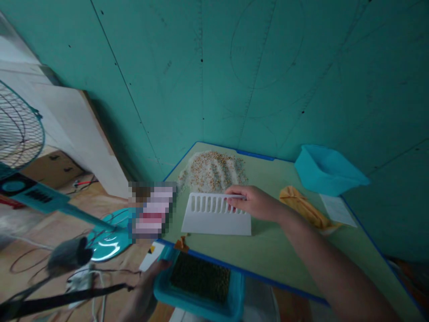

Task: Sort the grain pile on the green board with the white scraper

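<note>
My right hand (250,203) grips the far right edge of a white plastic board with a row of slots (217,223), its fingers closed around the edge. The board rests on or just over the small table (278,250). Just beyond it lies a pile of pale grains mixed with orange-brown kernels (214,172), with streaks through its right part. Low at the left, my left hand (147,286) is closed on the left side of a light blue plastic basin (201,308). Small dark green grains (197,277) cover the basin's bottom, below the table's front edge.
Toward the right of the table are a folded yellow cloth bag (303,208), a white sheet (338,210) and a blue bin (331,172). A green wall (208,67) stands behind. A fan (43,197), cables and a blurred-out pink-and-white item (154,212) are at the left.
</note>
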{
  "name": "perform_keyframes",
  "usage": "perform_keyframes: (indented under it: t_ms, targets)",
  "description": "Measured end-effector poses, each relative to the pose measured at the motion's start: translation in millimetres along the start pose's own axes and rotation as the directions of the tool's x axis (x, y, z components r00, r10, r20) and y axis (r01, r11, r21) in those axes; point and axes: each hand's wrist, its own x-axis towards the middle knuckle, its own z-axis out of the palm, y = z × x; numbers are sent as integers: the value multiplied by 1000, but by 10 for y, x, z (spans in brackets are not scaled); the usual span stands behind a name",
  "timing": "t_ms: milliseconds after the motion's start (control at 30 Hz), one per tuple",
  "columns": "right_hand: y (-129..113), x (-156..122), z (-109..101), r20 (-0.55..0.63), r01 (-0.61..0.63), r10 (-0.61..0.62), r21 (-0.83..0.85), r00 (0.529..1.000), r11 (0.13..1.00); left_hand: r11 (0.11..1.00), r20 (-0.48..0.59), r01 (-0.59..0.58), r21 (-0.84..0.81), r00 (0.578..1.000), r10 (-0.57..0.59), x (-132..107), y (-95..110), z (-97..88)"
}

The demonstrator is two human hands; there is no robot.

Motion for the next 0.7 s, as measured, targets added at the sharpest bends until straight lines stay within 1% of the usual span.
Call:
perform_keyframes:
  t_ms: [100,200,300,400,500,567,700]
  targets:
    - [-68,-18,32,3,39,-39,-87,999,995,999,28,23,25,999,-23,3,14,-22]
    - [-86,-53,28,13,45,-44,-126,999,991,1000,45,4,-14,999,-3,-6,16,-12]
    - [-104,-126,9,2,33,-33,-130,999,991,998,33,3,-55,999,-1,-15,6,17]
    - [-138,-224,0,-6,16,-17,-159,1000,987,998,-12,30,-50,999,-31,-16,-6,37]
    - [-150,-321,8,-1,-8,8,-165,1000,986,998,-26,52,-29,998,-52,-20,-7,46]
    - [-136,-374,22,4,-23,24,-153,1000,988,998,-15,64,-9,998,-64,-23,-4,51]
    - [-103,-466,55,-4,-78,78,-154,997,985,998,41,36,-42,999,-35,6,-28,45]
